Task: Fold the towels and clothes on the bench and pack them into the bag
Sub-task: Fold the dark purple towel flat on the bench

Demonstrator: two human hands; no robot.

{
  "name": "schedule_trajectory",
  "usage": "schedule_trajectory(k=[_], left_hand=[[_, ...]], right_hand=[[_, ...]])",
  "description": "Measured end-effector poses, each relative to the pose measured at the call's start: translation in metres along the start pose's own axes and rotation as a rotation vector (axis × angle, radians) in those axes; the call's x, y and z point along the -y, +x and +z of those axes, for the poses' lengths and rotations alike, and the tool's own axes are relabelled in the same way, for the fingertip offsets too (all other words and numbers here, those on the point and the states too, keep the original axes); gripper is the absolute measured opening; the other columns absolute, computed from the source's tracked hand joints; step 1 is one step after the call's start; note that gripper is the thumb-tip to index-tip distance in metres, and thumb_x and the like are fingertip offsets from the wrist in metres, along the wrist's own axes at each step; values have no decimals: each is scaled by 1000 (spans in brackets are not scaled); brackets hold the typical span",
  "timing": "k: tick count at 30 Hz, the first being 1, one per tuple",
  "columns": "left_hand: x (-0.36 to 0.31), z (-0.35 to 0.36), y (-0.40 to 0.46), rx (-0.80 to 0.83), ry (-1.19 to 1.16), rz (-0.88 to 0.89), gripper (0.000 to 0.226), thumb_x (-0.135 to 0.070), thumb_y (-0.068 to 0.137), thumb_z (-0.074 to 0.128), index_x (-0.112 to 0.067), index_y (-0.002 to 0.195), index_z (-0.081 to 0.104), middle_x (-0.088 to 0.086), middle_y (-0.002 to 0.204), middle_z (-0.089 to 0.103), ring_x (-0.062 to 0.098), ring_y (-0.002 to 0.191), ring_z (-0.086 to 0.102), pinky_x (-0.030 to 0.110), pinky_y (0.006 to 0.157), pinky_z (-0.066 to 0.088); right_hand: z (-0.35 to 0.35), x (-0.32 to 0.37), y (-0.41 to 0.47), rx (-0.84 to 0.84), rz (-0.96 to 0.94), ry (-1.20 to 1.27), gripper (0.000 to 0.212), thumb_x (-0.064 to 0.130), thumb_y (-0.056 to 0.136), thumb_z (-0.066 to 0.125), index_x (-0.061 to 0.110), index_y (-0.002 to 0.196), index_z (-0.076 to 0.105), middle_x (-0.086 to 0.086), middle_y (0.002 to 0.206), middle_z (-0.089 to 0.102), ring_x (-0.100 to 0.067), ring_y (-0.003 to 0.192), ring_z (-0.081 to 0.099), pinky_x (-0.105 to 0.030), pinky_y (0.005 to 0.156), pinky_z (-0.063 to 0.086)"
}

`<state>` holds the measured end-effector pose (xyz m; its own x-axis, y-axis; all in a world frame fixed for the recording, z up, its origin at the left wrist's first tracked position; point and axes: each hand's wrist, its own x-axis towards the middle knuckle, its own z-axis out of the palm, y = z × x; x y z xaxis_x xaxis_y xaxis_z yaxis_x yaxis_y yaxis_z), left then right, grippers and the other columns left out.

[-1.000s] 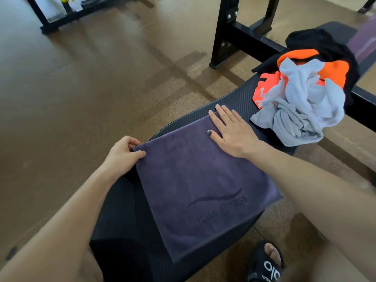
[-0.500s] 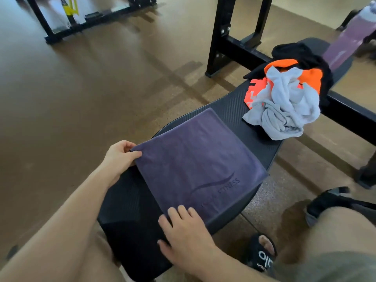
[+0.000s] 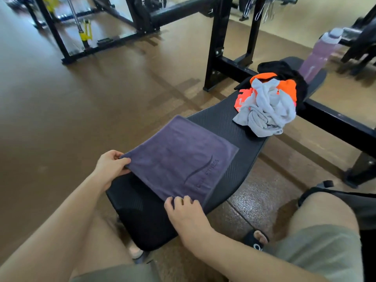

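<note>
On the bench (image 3: pixel 234 127) lies the purple towel (image 3: pixel 179 159), folded flat; my right hand (image 3: pixel 187 216) has come off its far edge to pinch the near corner, my left hand (image 3: pixel 110 165) grips the other, ready to fold again.

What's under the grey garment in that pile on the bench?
The grey garment lies crumpled on an orange garment, with black clothing beneath and behind both, all on the bench. Anything else under the pile is covered, so I cannot tell.
</note>
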<state>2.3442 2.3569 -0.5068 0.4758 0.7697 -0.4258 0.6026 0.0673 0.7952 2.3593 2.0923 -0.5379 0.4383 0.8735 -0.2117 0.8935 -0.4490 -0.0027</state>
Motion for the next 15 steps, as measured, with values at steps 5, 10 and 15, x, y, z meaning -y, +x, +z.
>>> schedule_trajectory(k=[5,10,15], left_hand=[[6,-7,-10,-18,21,7,9,-2,94,66,-6,95,58,12,99,61,22,88,65,31,66,57],[16,-9,-18,-19,-3,-5,9,1,94,65,-4,96,57,12,98,60,21,86,63,30,64,57],[18,-11,-27,-14,1,3,14,3,94,62,0,105,56,12,97,59,20,83,62,27,57,58]], right_hand=[[9,-3,-10,8,2,-57,54,12,73,77,7,122,56,-15,101,64,-32,82,61,-41,61,53],[9,-12,-24,-33,-73,-29,57,11,64,83,7,114,54,-12,93,61,-29,76,60,-38,60,49],[3,-21,-38,-20,-96,28,60,6,54,88,10,103,54,-10,84,61,-27,70,60,-35,54,47]])
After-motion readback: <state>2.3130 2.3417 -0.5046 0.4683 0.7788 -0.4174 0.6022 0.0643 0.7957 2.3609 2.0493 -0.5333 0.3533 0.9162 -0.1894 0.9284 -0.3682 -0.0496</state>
